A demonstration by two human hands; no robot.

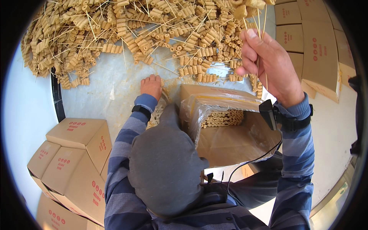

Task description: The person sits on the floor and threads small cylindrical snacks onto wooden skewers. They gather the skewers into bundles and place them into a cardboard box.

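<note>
Well to the left of the left hand [151, 87] and nearer the body, brown cardboard boxes [76, 133] with red print stood stacked. Beyond both hands, a wide heap of skewers [111, 32] ran across the worktop [115, 90]: tan, ridged little rolls threaded on thin pale sticks lying every which way. The worktop was pale, smooth and blotched with yellowish smears. The left hand lay low over it, fingers close together and bent; its underside was hidden, so whether it gripped anything could not be told. Between the hands and nearer the body, an open carton [220, 93] lined with crinkled clear plastic held tightly packed rolls [224, 118]. The right hand [270, 63], raised, pinched several held skewers [259, 32] by their slender sticks, the spongy-looking pieces uppermost. Right of it, more boxes [318, 50] were stacked.
</note>
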